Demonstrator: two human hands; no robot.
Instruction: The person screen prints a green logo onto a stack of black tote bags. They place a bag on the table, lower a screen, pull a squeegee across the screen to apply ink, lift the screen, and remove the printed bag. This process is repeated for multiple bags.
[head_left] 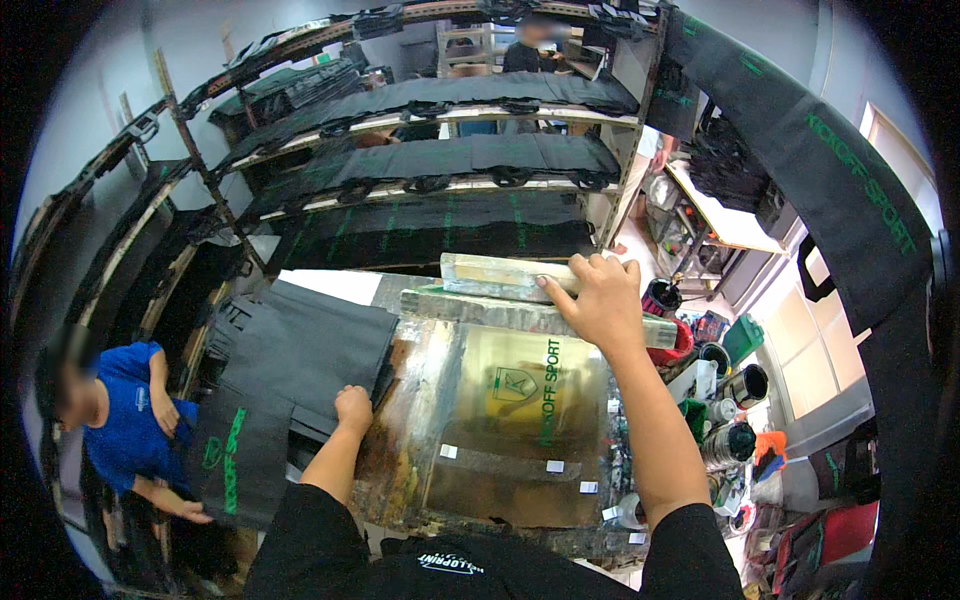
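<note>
Currently, right hand [607, 300]: closed around the wooden squeegee [490, 275] near its right end; the squeegee is held along the far rail [480, 306] of the screen frame; whether the two touch is hard to tell.
Left hand [352, 408]: fingers look curled at the right edge of the black sheets [300, 345]; cannot tell whether they pinch it.
Screen [500, 440]: flat before the person, right of the black sheets; a dark design shows on its yellowish mesh.
Finished, seemingly: a black piece [225, 470] at the left bears green print; a co-worker's hand [193, 512] is at its edge.
Remaining, probably: the black sheets' upper faces look mostly plain; their count is unclear.
</note>
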